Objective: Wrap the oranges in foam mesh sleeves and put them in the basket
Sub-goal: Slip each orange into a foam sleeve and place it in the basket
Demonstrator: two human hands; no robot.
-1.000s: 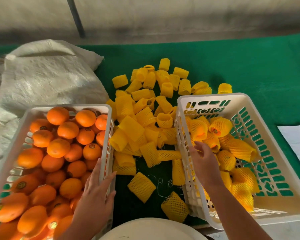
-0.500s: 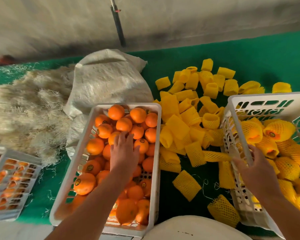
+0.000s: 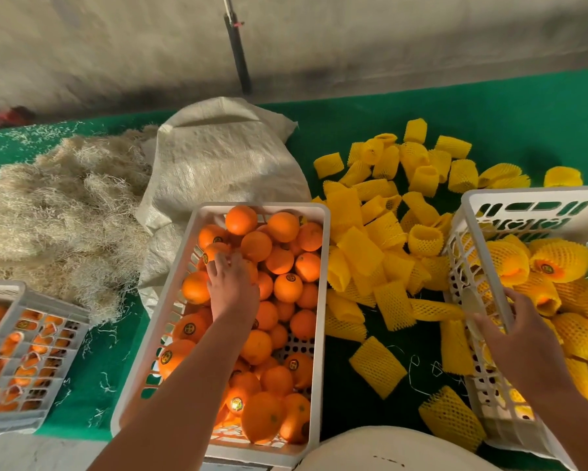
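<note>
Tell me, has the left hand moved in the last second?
Yes. The left hand went from the orange crate's right rim inward, onto the oranges.

Both forearms bare, no sleeves, gloves or jewellery visible; left hand [image 3: 232,287], right hand [image 3: 520,338] uncovered.
</note>
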